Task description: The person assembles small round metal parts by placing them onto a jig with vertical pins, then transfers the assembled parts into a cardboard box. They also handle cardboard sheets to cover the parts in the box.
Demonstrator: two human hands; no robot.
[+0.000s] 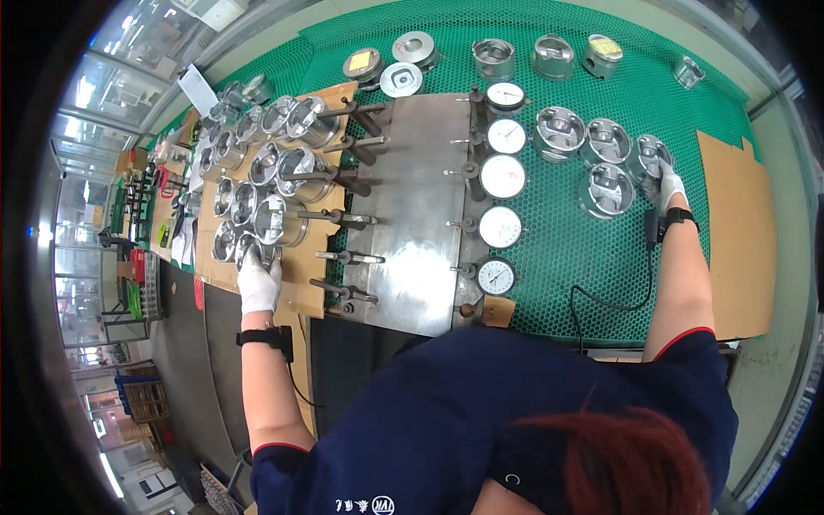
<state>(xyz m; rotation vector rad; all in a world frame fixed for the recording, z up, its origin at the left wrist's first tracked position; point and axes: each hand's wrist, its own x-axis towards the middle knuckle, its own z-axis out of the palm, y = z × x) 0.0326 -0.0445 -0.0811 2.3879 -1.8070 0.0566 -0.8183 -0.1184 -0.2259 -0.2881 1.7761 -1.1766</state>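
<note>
Arms (684,275) spread wide; left hand (259,281) (white-gloved, like its partner) curled left of centre, right hand (671,182) curled upper right.

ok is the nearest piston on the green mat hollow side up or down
Hollow side up: the piston shows its open interior from above.

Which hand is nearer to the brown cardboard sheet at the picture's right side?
Right. The right hand is at a metal piston just left of the cardboard sheet. The left hand is far to the sheet's left, beyond the steel plate, at another piston.
</note>
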